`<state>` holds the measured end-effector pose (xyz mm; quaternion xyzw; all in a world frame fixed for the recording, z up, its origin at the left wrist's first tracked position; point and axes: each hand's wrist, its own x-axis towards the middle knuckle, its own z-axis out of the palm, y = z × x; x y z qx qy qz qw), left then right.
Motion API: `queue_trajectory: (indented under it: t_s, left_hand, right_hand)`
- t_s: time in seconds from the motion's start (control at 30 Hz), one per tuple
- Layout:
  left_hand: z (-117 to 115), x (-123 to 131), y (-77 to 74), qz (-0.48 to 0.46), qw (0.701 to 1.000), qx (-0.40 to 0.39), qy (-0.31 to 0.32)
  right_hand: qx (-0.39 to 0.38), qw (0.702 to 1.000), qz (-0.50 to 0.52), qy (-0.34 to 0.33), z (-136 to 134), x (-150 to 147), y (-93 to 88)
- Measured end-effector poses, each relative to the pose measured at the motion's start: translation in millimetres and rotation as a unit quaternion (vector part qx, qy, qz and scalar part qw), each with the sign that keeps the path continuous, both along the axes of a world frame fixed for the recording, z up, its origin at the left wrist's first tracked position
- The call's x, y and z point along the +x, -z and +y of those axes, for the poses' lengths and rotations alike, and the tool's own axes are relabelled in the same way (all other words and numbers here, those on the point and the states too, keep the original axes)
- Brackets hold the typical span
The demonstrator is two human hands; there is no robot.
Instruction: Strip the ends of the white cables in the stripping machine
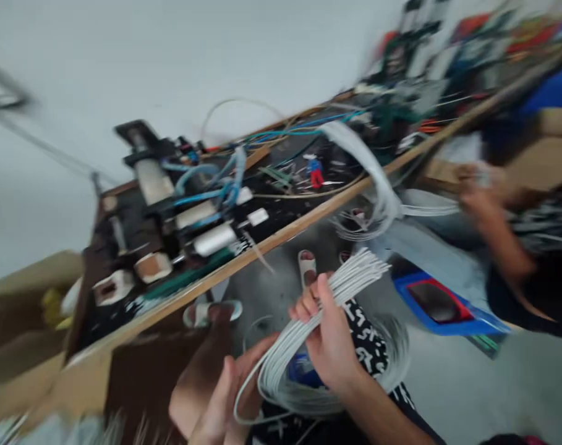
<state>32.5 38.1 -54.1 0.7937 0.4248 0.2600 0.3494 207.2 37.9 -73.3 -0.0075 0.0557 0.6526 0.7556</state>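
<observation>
The right hand point(329, 337) is clenched around a looped bundle of thin white insulated wires point(299, 377), near its upper end. The left hand point(218, 398) grasps the lower loops. The bundle is held above black-and-white patterned clothing point(368, 346) and white sandals point(307, 267). Beyond it stands a workbench with a long wooden edge point(281, 238), carrying blue tubing point(201, 196) and white connectors point(257, 216). To the right, a co-worker's hand point(478, 191), slightly blurred, holds a second white wire bundle point(429, 210), near a blue-rimmed plastic tray point(452, 326).
</observation>
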Motion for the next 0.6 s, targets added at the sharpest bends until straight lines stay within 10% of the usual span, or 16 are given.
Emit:
queue_trajectory:
  t_s: [0.13,0.37,0.6]
  left_hand:
    - [-34,-35,15.0,0.073,0.993,0.062,-0.071]
    - [-50,-26,15.2,0.139,0.946,0.273,-0.104]
    - [-67,-32,5.2,0.086,0.960,0.244,-0.109]
  right_hand:
    - [-0.014,0.998,-0.030,-0.051,5,-10,-8.9]
    - [-0.090,0.988,-0.071,-0.104,11,-26,-8.2]
    - [-0.064,0.991,-0.080,-0.087,22,-19,-2.7]
